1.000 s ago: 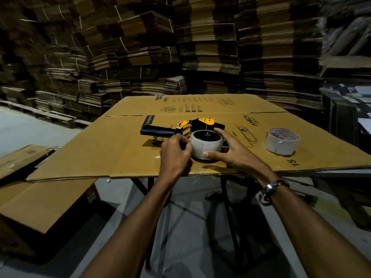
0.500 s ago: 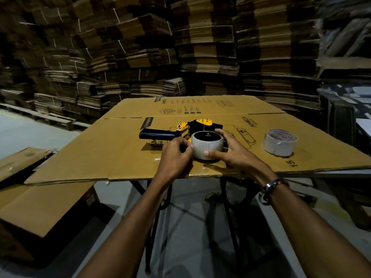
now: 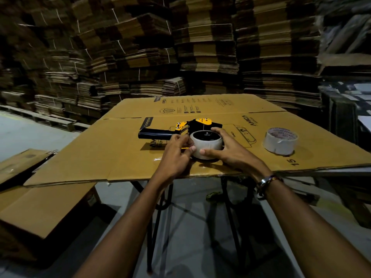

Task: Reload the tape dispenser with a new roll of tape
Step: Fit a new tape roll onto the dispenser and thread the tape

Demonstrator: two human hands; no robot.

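Black-and-yellow plastic tape dispenser (image 3: 192, 128) lies on its side on flat brown cardboard sheet (image 3: 104, 153), black handle pointing left. White tape roll (image 3: 206, 146) sits on dispenser hub, w/ both hands on it: left hand (image 3: 177, 155) pinches roll's left side, fingers curled; right hand (image 3: 230, 150) grips right side, thumb at front, fingers round the back. Second white tape roll (image 3: 280, 142) lies flat well apart to the right. Stacks of flattened brown cartons (image 3: 200, 47) behind.
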